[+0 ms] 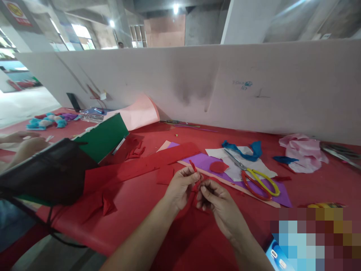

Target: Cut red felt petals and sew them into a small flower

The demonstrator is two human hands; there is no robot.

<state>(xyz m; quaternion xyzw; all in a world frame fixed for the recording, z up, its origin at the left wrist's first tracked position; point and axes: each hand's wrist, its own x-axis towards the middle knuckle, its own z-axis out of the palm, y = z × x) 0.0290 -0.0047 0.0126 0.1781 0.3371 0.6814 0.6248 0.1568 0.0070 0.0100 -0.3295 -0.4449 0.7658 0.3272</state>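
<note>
Between my two hands is a narrow strip of red fabric (192,164), its tip sticking up above the left fingers. My left hand (182,185) pinches it between thumb and forefinger. My right hand (213,194) is closed around the strip's other part, its fingertips touching or nearly touching the left ones. Where the strip runs between the fingers is mostly hidden. Just beyond lie a purple sheet (201,162) and a small rounded red piece (219,166). Scissors (254,177) with one red and one yellow handle rest to the right, over white cloth (239,173).
A long red fabric strip (135,165) stretches leftward towards a black bag (50,169) and green board (105,137). Blue scraps (255,150) and crumpled pink cloth (303,152) lie right. A pale partition (141,79) borders the table's back. Another person's hand (21,139) is at far left.
</note>
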